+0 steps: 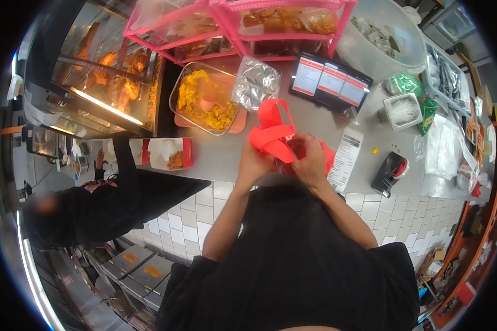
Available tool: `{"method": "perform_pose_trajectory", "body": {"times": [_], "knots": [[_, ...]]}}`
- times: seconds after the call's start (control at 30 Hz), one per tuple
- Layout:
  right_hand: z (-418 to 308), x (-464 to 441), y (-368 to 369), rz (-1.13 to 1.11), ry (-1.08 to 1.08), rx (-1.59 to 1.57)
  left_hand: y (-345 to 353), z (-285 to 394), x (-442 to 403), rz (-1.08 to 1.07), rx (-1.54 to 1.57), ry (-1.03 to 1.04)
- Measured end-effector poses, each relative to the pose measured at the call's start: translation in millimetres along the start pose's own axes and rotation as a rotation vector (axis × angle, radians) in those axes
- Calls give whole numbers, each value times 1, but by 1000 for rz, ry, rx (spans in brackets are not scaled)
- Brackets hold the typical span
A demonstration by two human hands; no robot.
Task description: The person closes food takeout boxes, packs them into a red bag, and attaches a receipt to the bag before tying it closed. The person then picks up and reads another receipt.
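A red carrier bag [271, 141] with a looped strap handle is between my two hands, above the front of the steel counter [221, 149]. My left hand [255, 166] is closed on the bag's left side, its fingers partly hidden behind the red material. On the other side, the fingers of my right hand [310, 164] are bent and pinch the bag near its opening. What the bag contains, if anything, is hidden. A long printed receipt [346, 158] lies just right of my right hand. Behind the bag sits a foil-wrapped packet [256, 83].
A glass dish [178, 105] of yellow food stands back left, beside a lit food warmer [107, 105]. Rightward are a tablet [330, 84], a tape dispenser [391, 174] and a metal container [402, 111]. Pink racks [232, 27] line the back. A person [94, 212] in black works at left.
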State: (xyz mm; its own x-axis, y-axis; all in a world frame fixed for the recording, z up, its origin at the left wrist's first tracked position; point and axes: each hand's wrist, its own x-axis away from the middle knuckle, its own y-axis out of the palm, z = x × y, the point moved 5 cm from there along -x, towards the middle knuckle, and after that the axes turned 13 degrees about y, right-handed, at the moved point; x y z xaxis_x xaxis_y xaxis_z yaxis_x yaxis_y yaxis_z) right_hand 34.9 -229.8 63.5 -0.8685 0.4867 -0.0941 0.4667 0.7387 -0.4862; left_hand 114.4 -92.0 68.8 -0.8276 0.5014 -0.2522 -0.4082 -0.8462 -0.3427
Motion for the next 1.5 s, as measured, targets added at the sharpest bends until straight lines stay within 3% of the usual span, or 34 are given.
{"method": "perform_pose_trajectory", "body": {"times": [0.07,0.13,0.17,0.2,0.23,0.3,0.53,0.7,0.83,0.93,1.0,1.13,1.2,1.3,1.4,1.5], "knots": [[12,10,0,9,54,-87,4,-14,20,43,50,-54],[12,20,-5,-89,-18,-65,13,-26,41,105,257,-350],[13,24,-8,-115,-48,-110,10,-19,43,95,251,-366],[13,26,-12,-115,-27,-112,11,-14,46,151,395,-549],[6,27,-15,-153,-145,-104,15,-13,50,210,540,-730],[2,34,-14,-187,-303,-93,16,-21,53,227,574,-779],[2,33,1,-222,-369,13,22,-34,57,246,647,-874],[12,25,-2,-229,-42,-136,30,-37,62,210,697,-966],[16,22,0,-238,30,-176,35,-34,61,271,742,-999],[1,17,-12,-62,53,-63,40,-20,56,282,755,-1013],[12,18,-7,-250,641,-504,41,-18,54,290,760,-1016],[11,18,-11,-270,559,-380,43,-19,55,236,723,-1011],[13,21,-13,-381,755,-390,43,-17,54,189,702,-1032],[24,24,-6,-351,633,-371,42,-13,50,206,676,-1026],[22,23,-8,-378,674,-399,39,-11,48,277,679,-970],[19,20,-11,-416,726,-351,40,-10,48,181,651,-985]]}}
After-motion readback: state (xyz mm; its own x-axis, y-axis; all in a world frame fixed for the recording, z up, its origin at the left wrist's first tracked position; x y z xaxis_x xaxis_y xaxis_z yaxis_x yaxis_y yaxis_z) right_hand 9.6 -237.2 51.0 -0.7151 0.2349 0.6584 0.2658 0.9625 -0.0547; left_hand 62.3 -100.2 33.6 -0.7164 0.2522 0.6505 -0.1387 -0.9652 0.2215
